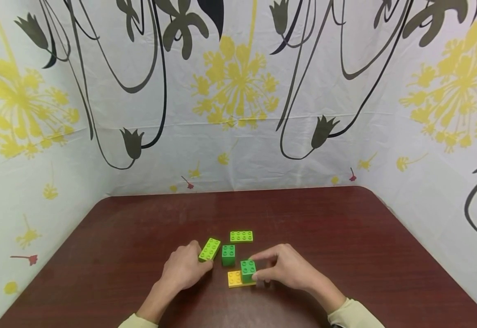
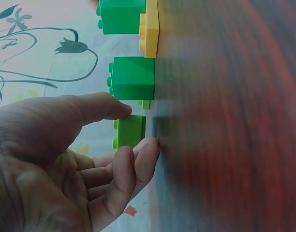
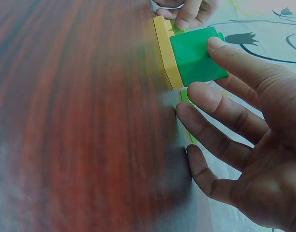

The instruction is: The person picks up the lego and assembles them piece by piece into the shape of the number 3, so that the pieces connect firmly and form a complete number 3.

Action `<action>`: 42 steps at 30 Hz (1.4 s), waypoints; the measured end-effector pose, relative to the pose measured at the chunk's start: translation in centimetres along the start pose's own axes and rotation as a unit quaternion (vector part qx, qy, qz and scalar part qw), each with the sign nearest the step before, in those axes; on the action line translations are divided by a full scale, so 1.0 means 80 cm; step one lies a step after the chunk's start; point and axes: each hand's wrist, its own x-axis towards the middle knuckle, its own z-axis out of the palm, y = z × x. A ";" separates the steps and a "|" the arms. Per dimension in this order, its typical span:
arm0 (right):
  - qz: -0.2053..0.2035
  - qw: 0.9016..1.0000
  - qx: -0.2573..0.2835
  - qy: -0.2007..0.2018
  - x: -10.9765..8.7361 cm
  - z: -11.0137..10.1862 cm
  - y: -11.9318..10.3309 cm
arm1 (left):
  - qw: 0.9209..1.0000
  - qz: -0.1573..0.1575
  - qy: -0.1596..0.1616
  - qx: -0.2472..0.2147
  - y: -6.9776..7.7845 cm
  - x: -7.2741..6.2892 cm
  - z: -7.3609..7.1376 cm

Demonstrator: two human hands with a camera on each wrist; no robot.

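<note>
My left hand pinches a lime-green toy building brick between thumb and fingers; it lies slanted on the table. In the left wrist view the thumb touches one side of this lime brick. My right hand holds a green block between thumb and forefinger. That green block sits on the right part of a flat yellow brick; the other fingers are spread beside it. Between the hands stands a second green block, touched by neither.
Behind the blocks lies another flat lime-green brick. Everything rests on a dark red-brown wooden table. A white cloth with printed yellow and grey flowers hangs around the table's back and sides.
</note>
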 end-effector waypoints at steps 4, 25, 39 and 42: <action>-0.001 1.000 0.000 0.001 0.000 0.000 0.000 | 1.000 -0.001 0.001 0.000 0.000 0.000 -0.002; -0.003 1.000 -0.002 0.006 0.000 0.001 -0.002 | 0.999 -0.003 0.026 -0.028 0.000 -0.001 -0.010; -0.006 1.000 0.001 0.007 0.000 0.002 0.000 | 0.998 0.024 0.038 -0.052 0.000 0.001 -0.016; -0.006 1.000 0.000 0.007 0.000 0.002 0.001 | 0.997 0.025 0.036 -0.056 -0.001 0.001 -0.016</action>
